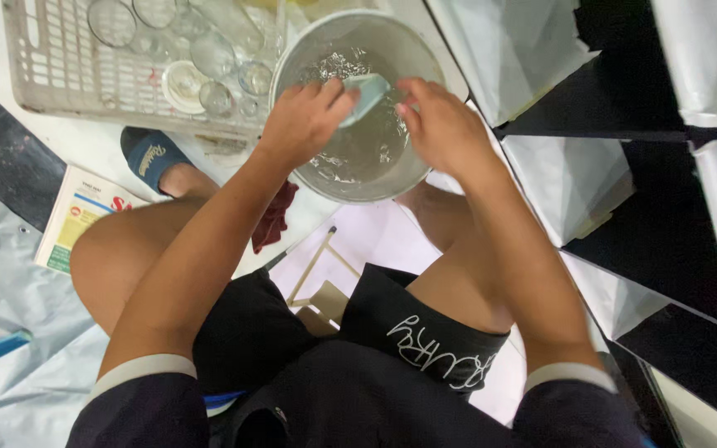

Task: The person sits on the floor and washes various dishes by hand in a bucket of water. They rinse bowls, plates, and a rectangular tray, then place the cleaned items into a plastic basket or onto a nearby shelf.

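Shiny metal basin (425,170), matt plastic crate (51,87) of clear glossy glasses (209,54), dark red cloth (274,220)

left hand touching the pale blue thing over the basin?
Touching. Head view: left hand fingers wrap the pale blue item above the metal basin.

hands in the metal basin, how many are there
2. The left hand is over the near-left side of the metal basin, gripping a pale blue-green object; the right hand is at its right side, fingertips touching the same object.
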